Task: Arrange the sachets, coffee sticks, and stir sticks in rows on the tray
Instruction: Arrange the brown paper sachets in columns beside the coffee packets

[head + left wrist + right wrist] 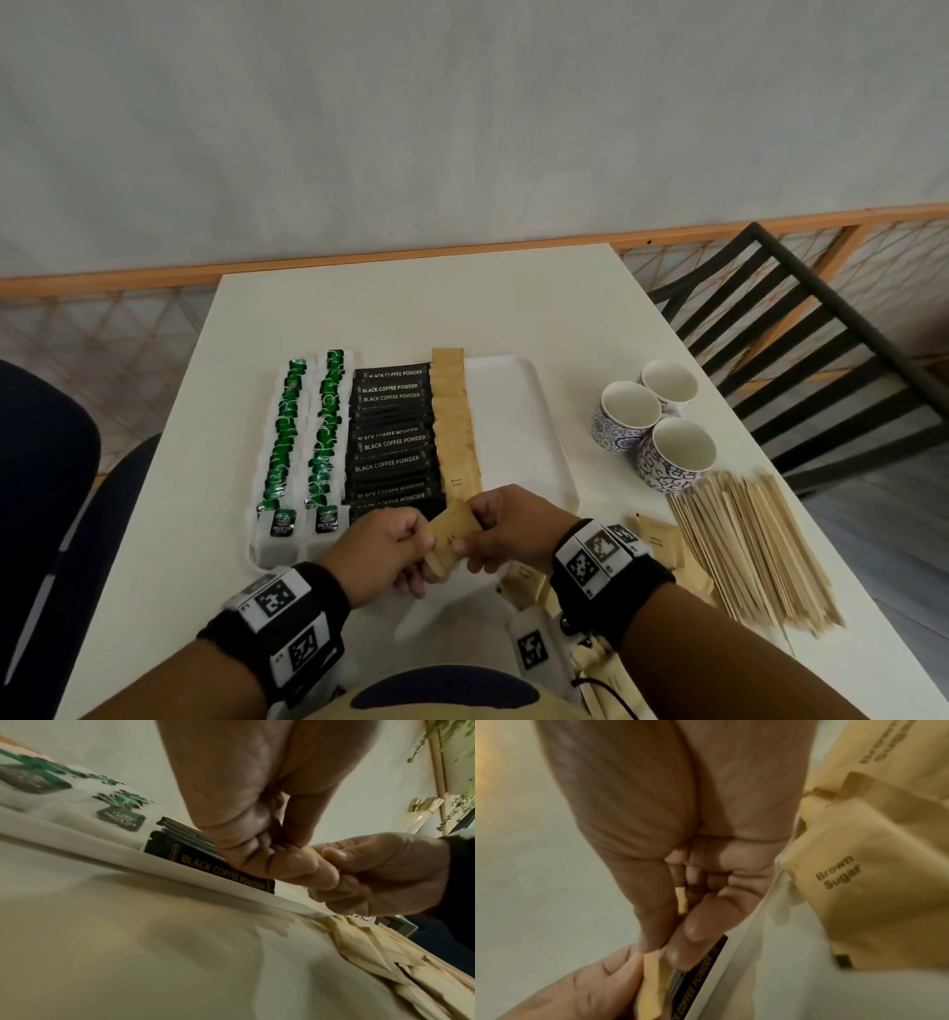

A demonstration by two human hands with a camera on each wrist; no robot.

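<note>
Both hands, the left hand (382, 545) and right hand (506, 529), pinch a small stack of brown sugar sachets (452, 537) over the tray's (513, 406) near edge; next, they likely extend the brown row (454, 421).

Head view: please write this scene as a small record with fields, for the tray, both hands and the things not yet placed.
tray: white plastic tray, right part bare
rows on tray: two of green tea sachets, one of black coffee sticks, one of brown sugar sachets
left hand: pinches brown paper sachets
right hand: pinches the same sachets
not yet placed: wooden stir sticks, on the table right of the tray
</note>
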